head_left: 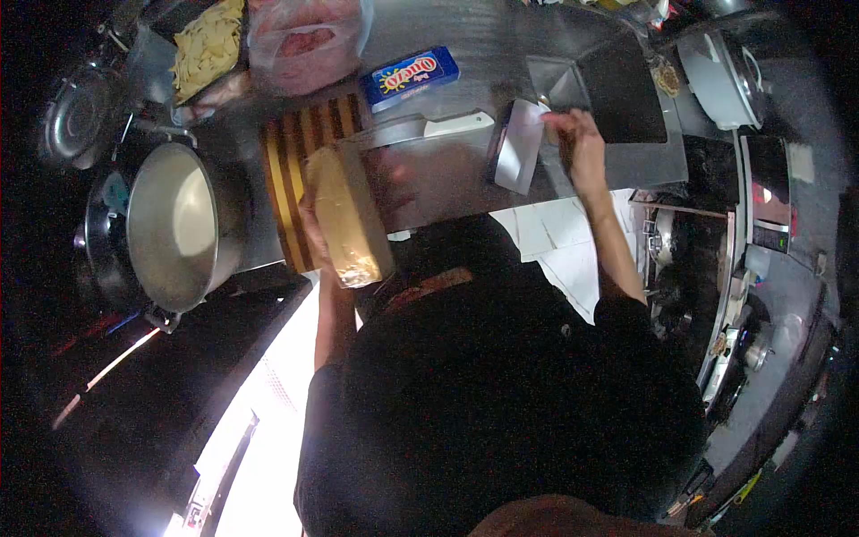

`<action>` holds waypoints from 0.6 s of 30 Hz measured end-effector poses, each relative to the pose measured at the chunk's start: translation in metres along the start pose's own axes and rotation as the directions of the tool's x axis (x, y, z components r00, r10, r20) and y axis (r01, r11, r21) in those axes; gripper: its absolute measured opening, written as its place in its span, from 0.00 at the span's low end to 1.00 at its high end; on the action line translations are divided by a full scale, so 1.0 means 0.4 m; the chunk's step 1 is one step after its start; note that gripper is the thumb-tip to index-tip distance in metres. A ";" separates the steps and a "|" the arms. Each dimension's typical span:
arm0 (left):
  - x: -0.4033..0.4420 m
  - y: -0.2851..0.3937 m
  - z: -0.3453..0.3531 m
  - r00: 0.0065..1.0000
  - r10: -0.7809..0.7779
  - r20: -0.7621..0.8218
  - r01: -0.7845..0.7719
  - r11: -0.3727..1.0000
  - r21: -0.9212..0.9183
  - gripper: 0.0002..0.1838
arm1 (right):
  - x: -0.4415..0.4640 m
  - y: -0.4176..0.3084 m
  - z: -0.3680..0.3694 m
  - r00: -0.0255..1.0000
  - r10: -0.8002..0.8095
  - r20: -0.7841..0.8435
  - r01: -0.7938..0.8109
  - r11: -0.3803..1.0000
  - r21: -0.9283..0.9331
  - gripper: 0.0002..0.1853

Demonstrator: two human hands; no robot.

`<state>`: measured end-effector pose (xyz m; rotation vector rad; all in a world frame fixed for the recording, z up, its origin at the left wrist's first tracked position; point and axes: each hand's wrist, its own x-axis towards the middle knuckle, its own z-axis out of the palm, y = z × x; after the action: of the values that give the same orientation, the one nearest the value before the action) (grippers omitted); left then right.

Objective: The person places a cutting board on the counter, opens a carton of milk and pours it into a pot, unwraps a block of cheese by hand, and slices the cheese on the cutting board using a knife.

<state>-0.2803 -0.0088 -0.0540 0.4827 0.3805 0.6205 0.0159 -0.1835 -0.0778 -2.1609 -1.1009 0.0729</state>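
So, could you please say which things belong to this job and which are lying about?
Likely in use: wrapped block, in the left hand; striped board; white-handled knife; pale flat piece at the right hand.
Seemingly lying about: metal pot; bagged pink food.

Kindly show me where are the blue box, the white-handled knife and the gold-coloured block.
Blue box (410, 79): head view, on its printed face.
White-handled knife (458, 124): head view, on the handle.
Gold-coloured block (345, 215): head view, on its long face.

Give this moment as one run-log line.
left hand: holding wrapped block at striped board | right hand: at flat pale sheet | knife: lying flat | blue box: near knife
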 end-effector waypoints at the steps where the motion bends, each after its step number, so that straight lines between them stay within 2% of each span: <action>1: 0.003 0.008 -0.018 0.997 0.037 -0.074 -0.032 0.996 0.078 0.43 | 0.007 0.043 -0.003 0.997 0.011 0.076 -0.008 0.999 -0.039 0.11; 4: 0.021 0.034 -0.116 0.944 0.183 -0.274 -0.089 0.943 0.322 0.40 | 0.018 0.147 0.022 0.953 0.028 0.302 -0.004 0.997 -0.080 0.13; 5: 0.029 0.043 -0.163 0.914 0.238 -0.328 -0.093 0.911 0.402 0.38 | 0.008 0.190 0.063 0.957 0.023 0.288 -0.008 0.999 -0.053 0.13; 6: 0.040 0.051 -0.199 0.880 0.235 -0.413 -0.091 0.937 0.338 0.34 | 0.002 0.195 0.103 0.961 0.017 0.275 -0.011 1.000 -0.026 0.15; 7: 0.034 0.042 -0.230 0.883 0.230 -0.408 -0.117 0.952 0.284 0.33 | -0.004 0.209 0.108 0.940 -0.033 0.339 0.105 0.975 -0.196 0.19; 8: 0.021 0.053 -0.176 0.886 0.226 -0.405 -0.142 0.963 0.228 0.32 | -0.001 0.179 0.102 0.912 -0.083 0.401 0.234 0.909 -0.344 0.24; 9: 0.012 0.060 -0.145 0.888 0.224 -0.402 -0.167 0.971 0.172 0.32 | 0.003 0.161 0.100 0.924 -0.037 0.380 0.174 0.927 -0.332 0.23; 11: 0.000 0.067 -0.226 0.880 0.226 -0.417 -0.138 0.963 0.231 0.32 | 0.002 0.146 0.104 0.938 0.061 0.342 0.048 0.952 -0.302 0.21; 14: -0.014 0.087 -0.274 0.867 0.155 -0.474 -0.039 0.969 0.246 0.31 | -0.013 0.147 0.109 0.995 -0.065 0.073 0.093 0.862 -0.499 0.28; 17: -0.032 0.096 -0.305 0.883 0.062 -0.465 0.056 0.971 0.234 0.30 | -0.034 0.161 0.133 0.950 0.311 -0.029 -0.281 0.811 -0.512 0.35; 18: -0.036 0.096 -0.317 0.894 0.033 -0.447 0.082 0.968 0.235 0.29 | -0.046 0.197 0.146 0.947 0.311 0.085 -0.226 0.828 -0.514 0.35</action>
<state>-0.3688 0.0488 -0.1350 0.5720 0.9133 0.6618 0.0384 -0.1952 -0.1741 -2.8194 -0.9674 0.1069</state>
